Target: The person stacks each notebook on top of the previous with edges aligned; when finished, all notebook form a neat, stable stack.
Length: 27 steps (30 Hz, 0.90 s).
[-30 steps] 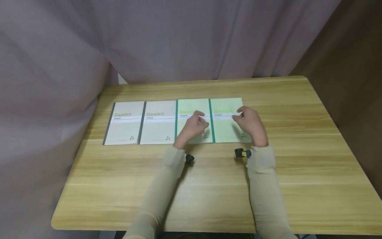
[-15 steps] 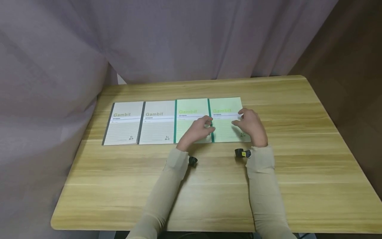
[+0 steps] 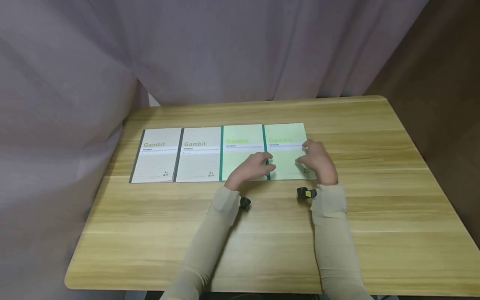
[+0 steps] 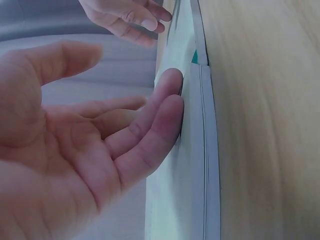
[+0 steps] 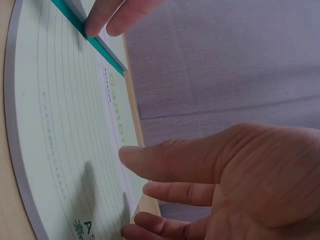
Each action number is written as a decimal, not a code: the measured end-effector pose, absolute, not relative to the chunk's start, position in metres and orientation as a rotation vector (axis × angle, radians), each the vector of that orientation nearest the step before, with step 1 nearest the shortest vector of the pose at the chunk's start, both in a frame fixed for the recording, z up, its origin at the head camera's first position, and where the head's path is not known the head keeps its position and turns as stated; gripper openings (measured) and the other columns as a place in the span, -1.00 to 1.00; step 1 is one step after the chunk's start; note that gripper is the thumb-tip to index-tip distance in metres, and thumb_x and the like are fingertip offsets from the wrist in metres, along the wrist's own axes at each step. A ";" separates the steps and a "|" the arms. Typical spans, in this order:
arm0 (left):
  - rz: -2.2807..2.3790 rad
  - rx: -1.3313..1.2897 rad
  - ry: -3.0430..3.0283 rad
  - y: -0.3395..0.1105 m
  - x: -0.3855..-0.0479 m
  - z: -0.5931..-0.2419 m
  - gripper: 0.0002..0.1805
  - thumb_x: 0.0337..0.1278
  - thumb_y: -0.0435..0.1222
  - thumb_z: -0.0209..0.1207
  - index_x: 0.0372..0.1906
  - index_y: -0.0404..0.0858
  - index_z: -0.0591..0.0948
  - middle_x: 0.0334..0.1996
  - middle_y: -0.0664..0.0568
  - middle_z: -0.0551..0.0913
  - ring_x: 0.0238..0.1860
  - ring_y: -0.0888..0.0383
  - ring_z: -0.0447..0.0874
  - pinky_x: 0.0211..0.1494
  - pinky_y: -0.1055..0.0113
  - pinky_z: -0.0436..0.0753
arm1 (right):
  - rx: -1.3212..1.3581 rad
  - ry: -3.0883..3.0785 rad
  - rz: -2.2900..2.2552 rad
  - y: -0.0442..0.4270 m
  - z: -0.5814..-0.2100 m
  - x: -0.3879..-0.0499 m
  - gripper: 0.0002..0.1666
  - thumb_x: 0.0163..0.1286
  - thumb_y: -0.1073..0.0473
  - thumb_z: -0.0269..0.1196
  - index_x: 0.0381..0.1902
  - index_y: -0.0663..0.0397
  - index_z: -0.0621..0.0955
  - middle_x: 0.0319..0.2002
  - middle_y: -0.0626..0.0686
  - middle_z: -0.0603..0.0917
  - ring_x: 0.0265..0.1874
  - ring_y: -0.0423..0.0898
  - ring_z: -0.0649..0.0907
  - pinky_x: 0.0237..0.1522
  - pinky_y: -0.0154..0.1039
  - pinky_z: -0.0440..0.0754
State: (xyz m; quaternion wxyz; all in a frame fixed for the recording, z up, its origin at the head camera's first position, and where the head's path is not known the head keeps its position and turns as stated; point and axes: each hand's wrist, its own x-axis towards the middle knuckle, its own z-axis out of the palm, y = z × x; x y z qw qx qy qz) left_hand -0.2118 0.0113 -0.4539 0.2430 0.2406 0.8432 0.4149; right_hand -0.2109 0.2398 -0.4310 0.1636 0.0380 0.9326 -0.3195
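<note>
Notebooks (image 3: 223, 158), four laid flat side by side in a row, run from left of centre to just right of centre in the head view. Behind them a greyish-purple curtain (image 3: 210, 50) fills the top and left of the frame, and a dark brown surface (image 3: 435, 83) takes the upper right. A wood-grain table (image 3: 397, 241) with rounded corners spreads across the middle and lower frame. Two beige sleeves (image 3: 204, 246) reach up from the bottom edge.

The two white notebooks (image 3: 198, 160), dark-spined, make up the left half of the row; the left green notebook (image 3: 240, 146) and the right green notebook (image 3: 283, 158), both teal-spined, make up the right half.

The left hand (image 3: 252, 167) is over the lower right of the left green notebook, thumb well apart from loosely bent fingers; in the right wrist view, upper left, one fingertip is at the neighbouring teal spine. The right hand (image 3: 319, 161) is at the outer edge of the right green notebook, its gap wide, thumb above the cover; whether its fingers touch cannot be told.

Black devices (image 3: 302, 193) sit at both wrists, one with a yellow patch. Each cover's upper half bears the printed word "Gambit".
</note>
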 end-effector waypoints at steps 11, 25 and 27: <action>1.012 0.721 2.358 0.016 -0.210 -0.455 -0.36 0.48 -0.22 0.05 0.48 -0.50 0.25 0.39 -0.32 0.40 -0.02 0.05 0.60 0.42 0.16 0.40 | 0.129 2.607 -0.955 0.246 -0.434 -0.212 -0.23 0.30 0.34 0.21 0.41 0.50 0.24 0.33 0.56 0.24 0.26 0.47 0.30 0.24 0.40 0.37; 1.046 0.609 2.332 0.026 -0.206 -0.459 -0.24 0.47 -0.23 0.06 0.57 -0.44 0.04 -0.68 0.11 0.28 -0.71 0.27 0.16 -0.55 0.42 0.31 | 0.258 2.615 -0.996 0.256 -0.432 -0.209 -0.25 0.31 0.28 0.25 0.31 0.64 0.26 0.15 0.55 0.39 0.07 0.40 0.43 0.12 0.31 0.50; 1.059 0.582 2.337 0.029 -0.205 -0.459 -0.23 0.46 -0.24 0.06 0.56 -0.45 0.03 -0.70 0.15 0.28 -0.72 0.28 0.17 -0.59 0.44 0.29 | 0.296 2.617 -0.996 0.257 -0.432 -0.207 -0.34 0.31 0.28 0.25 0.22 0.65 0.33 0.05 0.51 0.44 -0.03 0.34 0.46 0.04 0.26 0.53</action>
